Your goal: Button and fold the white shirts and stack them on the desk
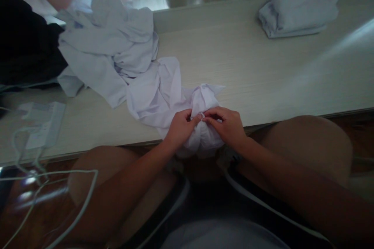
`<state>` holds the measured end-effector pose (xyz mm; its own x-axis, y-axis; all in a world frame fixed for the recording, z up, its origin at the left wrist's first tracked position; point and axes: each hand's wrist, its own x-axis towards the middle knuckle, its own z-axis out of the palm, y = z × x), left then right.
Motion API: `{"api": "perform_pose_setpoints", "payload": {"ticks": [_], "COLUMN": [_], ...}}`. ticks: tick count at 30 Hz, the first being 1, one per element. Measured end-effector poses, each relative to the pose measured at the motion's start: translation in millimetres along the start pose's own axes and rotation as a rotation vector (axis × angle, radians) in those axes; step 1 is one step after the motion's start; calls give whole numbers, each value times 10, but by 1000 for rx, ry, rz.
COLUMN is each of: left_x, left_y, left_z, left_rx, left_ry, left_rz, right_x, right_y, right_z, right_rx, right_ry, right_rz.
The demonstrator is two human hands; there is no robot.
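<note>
The left hand (180, 126) and right hand (230, 123) were close together at the near edge of the surface (222, 54), each pinching the white garment (150, 99) between thumb and fingers. The pinched part was bunched at that edge, above the lap; the rest trailed leftward to a rumpled white pile (99, 35). Such fingertip work, probably at a fastening or seam, seemed to call for a light, steady pinch: one hand holding the thin cloth taut, the other working the small spot without tugging. Resting the loose cloth on the surface would likely spare the grip and limit creasing.

What lay between the fingertips could not be made out: a button, a hem and a plain fold were all possible. Whether the garment joined the pile or merely touched it was unclear. The dark heap (23, 42) and the hanger (68, 172) were cut off at the left.
</note>
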<state>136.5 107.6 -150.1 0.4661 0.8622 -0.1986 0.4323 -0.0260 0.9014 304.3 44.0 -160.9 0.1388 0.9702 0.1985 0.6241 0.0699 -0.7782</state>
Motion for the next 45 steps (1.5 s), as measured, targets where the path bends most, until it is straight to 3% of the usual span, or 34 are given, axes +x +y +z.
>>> {"api": "perform_pose_setpoints", "payload": {"ticks": [10,23,29,34,45], "left_x": [-67,-46,-34,-42,-57], "left_y": [67,34,23,10,-65], "left_z": [-5,21,35,47,78], "left_rx": [239,293,276,216,250], "left_ry": [95,46,6,-23,-29], "left_rz": [40,80,91,129,142], "right_x": [5,-15,4,40,69], "right_y": [-17,-78,20,127,60], "right_z": [29,18,0,-43,-83], "right_rx": [-50,-33,256,525,595], "right_ry": [12,-21,-38,-127,-213], "right_rz": [-27,-38,141,253,347]}}
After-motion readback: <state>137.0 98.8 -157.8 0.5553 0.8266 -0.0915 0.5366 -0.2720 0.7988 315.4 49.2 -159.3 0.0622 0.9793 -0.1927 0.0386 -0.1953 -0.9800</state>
